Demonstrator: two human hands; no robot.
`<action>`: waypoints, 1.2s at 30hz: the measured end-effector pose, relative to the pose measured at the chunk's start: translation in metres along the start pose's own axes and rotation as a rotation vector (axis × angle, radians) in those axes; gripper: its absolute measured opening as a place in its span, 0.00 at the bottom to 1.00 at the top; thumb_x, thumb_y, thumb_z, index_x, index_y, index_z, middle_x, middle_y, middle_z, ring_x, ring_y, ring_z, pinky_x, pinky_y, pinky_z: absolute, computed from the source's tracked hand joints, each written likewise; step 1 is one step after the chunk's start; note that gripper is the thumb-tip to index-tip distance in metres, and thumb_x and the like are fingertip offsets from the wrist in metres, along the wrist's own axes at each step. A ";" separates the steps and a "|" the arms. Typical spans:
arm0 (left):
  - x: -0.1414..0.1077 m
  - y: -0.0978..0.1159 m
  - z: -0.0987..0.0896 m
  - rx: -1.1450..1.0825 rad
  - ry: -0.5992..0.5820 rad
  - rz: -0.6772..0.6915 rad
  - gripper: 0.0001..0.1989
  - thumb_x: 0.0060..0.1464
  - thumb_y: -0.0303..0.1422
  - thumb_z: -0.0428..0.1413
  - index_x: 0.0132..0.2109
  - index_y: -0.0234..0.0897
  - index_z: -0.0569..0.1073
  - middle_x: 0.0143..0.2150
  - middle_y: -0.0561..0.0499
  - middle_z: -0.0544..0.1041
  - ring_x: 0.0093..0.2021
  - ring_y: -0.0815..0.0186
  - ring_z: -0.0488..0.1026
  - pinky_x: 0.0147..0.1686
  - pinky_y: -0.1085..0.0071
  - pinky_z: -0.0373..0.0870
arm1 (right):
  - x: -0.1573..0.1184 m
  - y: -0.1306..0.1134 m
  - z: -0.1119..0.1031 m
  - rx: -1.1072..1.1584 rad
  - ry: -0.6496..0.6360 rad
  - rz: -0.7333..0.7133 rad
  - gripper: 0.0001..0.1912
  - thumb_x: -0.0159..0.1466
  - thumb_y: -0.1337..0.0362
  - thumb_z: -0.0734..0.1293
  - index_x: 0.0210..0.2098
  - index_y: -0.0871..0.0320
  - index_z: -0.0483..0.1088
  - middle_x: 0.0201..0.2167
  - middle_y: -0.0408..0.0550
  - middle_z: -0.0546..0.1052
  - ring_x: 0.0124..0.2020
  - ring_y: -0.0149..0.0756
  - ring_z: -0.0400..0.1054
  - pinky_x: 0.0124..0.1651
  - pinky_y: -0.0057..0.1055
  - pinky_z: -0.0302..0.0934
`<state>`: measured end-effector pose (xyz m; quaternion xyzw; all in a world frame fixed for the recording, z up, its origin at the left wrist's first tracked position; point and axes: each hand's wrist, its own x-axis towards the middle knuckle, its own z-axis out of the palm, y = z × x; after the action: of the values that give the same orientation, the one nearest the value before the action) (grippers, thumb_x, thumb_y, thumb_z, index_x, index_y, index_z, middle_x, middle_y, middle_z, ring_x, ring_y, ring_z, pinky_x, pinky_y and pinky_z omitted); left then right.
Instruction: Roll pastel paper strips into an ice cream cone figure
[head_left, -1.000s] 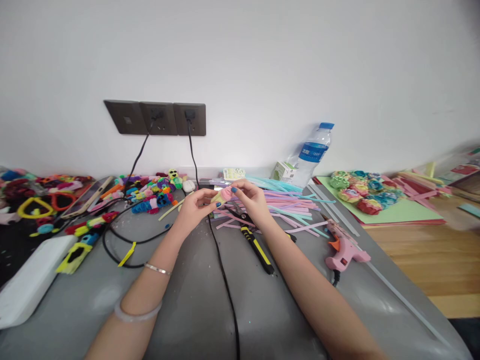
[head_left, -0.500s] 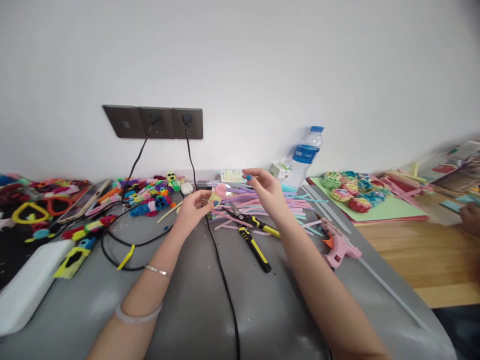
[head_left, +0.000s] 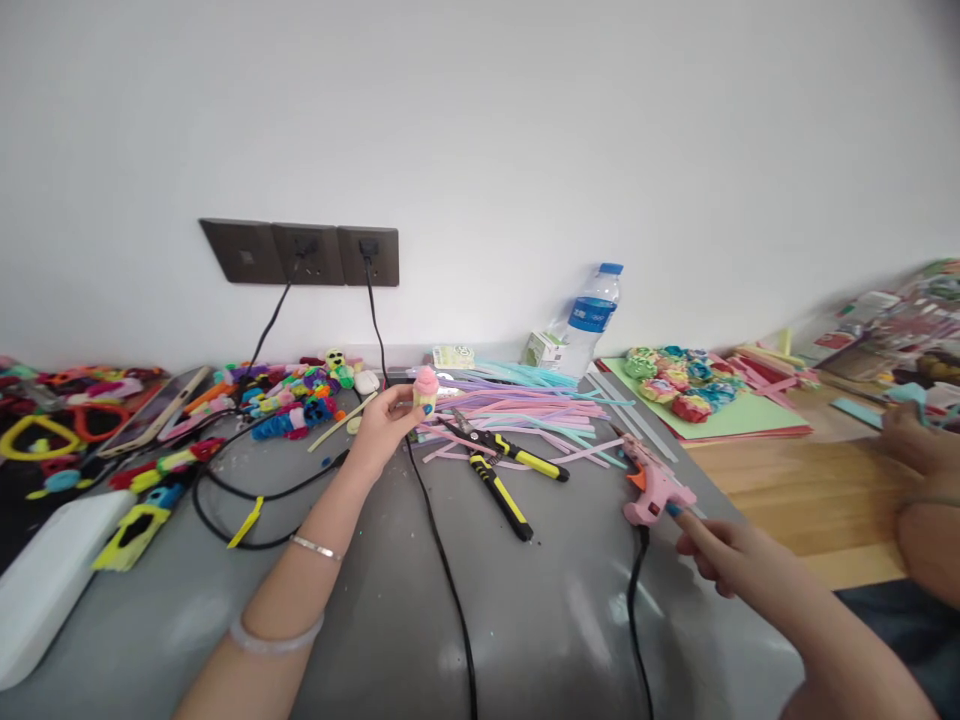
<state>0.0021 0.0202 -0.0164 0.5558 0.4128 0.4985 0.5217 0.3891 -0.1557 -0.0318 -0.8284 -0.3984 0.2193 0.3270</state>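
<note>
In the head view my left hand [head_left: 388, 425] pinches a small pink-and-yellow fuzzy piece shaped like a cupcake [head_left: 426, 390] and holds it upright above the table. My right hand [head_left: 720, 550] is at the handle of a pink hot glue gun [head_left: 658, 490], its index finger stretched out to the handle end and the other fingers partly curled. Whether the fingertip presses on it or only hovers is hard to tell. Between the hands, yellow-and-black pliers [head_left: 506, 490] lie with handles spread, beside a pile of pastel pipe cleaners [head_left: 517, 405].
A water bottle [head_left: 592, 320] and a small box [head_left: 544, 350] stand by the wall. Black cords [head_left: 442, 560] cross the grey table. Colourful pipe-cleaner figures [head_left: 300, 395] and a white case [head_left: 64, 570] are left. Paper flowers [head_left: 679, 380] and another person's hand [head_left: 919, 435] are right.
My right hand has moved from above the pipe cleaners down and right to the glue gun. My left hand keeps the cupcake piece, now turned more upright.
</note>
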 end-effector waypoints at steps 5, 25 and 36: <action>0.001 -0.003 0.001 -0.019 -0.027 0.003 0.19 0.42 0.39 0.65 0.42 0.35 0.75 0.45 0.45 0.80 0.44 0.58 0.76 0.45 0.63 0.72 | 0.002 -0.013 0.021 -0.338 -0.053 0.140 0.28 0.56 0.40 0.61 0.13 0.53 0.70 0.14 0.51 0.72 0.16 0.42 0.67 0.23 0.38 0.61; 0.000 -0.006 0.004 -0.115 -0.056 -0.050 0.18 0.41 0.42 0.67 0.36 0.37 0.72 0.36 0.50 0.78 0.36 0.63 0.76 0.39 0.64 0.77 | -0.019 -0.050 0.021 0.783 0.229 -0.029 0.24 0.44 0.42 0.74 0.26 0.55 0.71 0.23 0.50 0.77 0.19 0.37 0.69 0.22 0.34 0.64; -0.002 0.003 0.006 -0.174 -0.040 -0.074 0.20 0.40 0.43 0.67 0.38 0.36 0.74 0.38 0.48 0.79 0.36 0.63 0.75 0.36 0.66 0.76 | 0.001 -0.161 0.096 0.837 -0.474 -0.654 0.21 0.63 0.47 0.66 0.24 0.55 0.61 0.13 0.38 0.63 0.17 0.28 0.51 0.22 0.28 0.46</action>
<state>0.0072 0.0167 -0.0136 0.5026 0.3777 0.5015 0.5944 0.2468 -0.0446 0.0170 -0.3907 -0.5755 0.4251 0.5791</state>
